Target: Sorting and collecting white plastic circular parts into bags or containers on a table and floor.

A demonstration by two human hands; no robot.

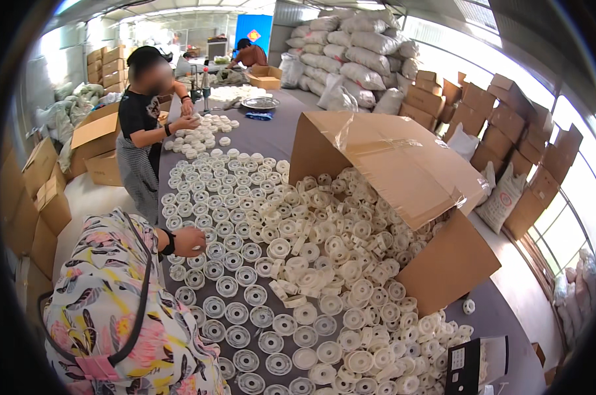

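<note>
The left hand (189, 242), its wrist circled by a black band (169, 243), is extended from a floral sleeve (130, 283) over the left edge of the grey-covered table (265, 135). Its fingers are loosely curled and narrowly gathered; whether anything is held between them cannot be told (1 pale spot is seen at the fingertips). The right hand is out of view, so its state cannot be told.

Just beside and below the left hand, round whitish parts (227, 286) are laid flat in loose rows. To their right, a jumbled heap of cream parts (362, 289) is spilled from a large cardboard box (397, 148), which is tipped on its side. A black box (464, 368) is placed at the near edge.

Farther up the table, white pieces (202, 136) are handled by 1 co-worker (138, 112) in black. Beyond them, 1 round metal tray (260, 103) is set down, and bulging sacks (367, 60) are stacked behind.
</note>
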